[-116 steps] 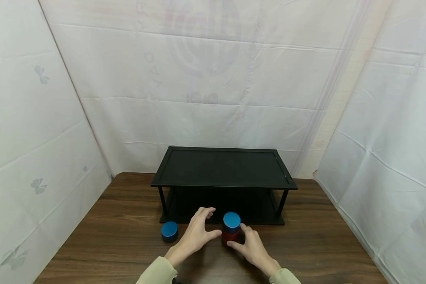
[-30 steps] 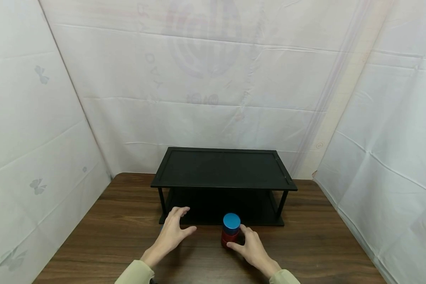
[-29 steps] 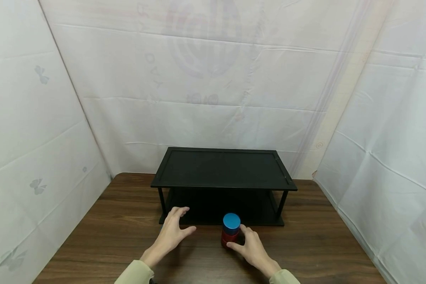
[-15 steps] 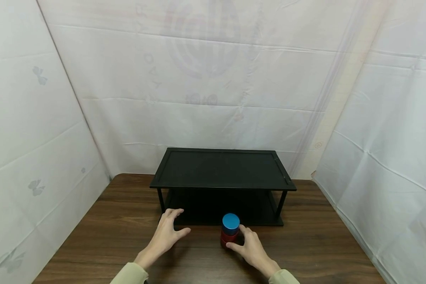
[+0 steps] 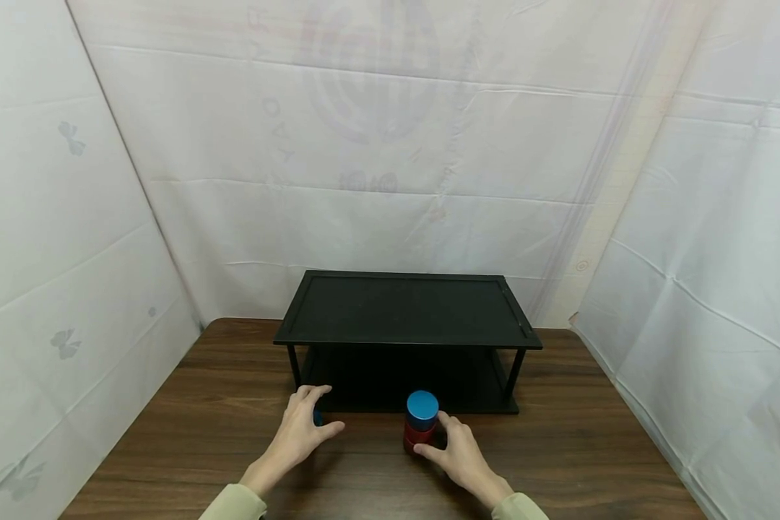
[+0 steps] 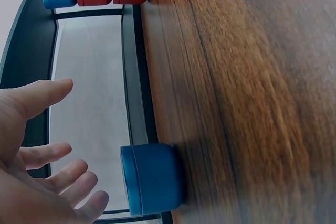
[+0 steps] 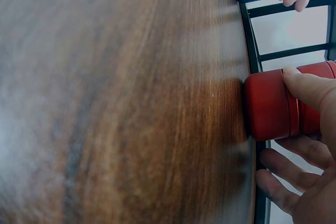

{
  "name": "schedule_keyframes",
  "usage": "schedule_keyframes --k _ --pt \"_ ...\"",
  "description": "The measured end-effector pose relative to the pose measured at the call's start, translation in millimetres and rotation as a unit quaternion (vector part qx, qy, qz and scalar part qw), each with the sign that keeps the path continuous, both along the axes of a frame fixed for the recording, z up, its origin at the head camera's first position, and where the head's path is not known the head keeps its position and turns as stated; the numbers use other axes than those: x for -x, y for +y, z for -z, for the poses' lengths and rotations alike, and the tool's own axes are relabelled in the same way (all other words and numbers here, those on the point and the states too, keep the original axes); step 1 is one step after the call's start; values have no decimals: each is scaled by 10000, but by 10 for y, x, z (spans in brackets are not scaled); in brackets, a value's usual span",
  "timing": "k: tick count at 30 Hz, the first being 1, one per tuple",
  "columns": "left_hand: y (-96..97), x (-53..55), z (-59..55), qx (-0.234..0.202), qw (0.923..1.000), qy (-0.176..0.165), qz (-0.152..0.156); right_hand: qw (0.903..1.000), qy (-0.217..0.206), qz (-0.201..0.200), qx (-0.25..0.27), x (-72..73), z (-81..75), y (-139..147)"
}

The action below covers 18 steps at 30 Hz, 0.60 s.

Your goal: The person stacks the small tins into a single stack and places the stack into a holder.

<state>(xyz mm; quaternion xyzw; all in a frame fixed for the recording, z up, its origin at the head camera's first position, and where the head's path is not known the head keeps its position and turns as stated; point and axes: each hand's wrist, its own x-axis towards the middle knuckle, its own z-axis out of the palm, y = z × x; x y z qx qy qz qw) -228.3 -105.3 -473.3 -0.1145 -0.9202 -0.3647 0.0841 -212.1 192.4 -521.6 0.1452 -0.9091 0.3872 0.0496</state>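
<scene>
A stack of small round lidded tins stands upright on the table: a blue tin [image 5: 422, 409] on top of two red tins [image 7: 268, 106]. My right hand [image 5: 458, 451] curls its thumb and fingers around the red part of this stack, the thumb lying near the lower red tin's lid seam. Another blue tin [image 6: 155, 179] stands by itself on the table to the left. My left hand [image 5: 297, 427] is by that tin, fingers spread and thumb apart, holding nothing. In the head view the hand hides most of this tin.
Behind the tins stands a black two-level shelf [image 5: 406, 307] with thin posts. The wooden table [image 5: 234, 383] runs to both sides of it. White sheeting [image 5: 390, 159] hangs at the back and both sides.
My left hand has moved left, from beside the stack to the lone blue tin, drifting slightly further left in the last second. My right hand has stayed at the stack.
</scene>
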Motion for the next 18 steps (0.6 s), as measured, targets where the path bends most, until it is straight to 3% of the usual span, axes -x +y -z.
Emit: schedule_keyframes --k 18 --pt "-51 -42 76 198 9995 -189 -179 10000 -44 -24 36 4 6 2"
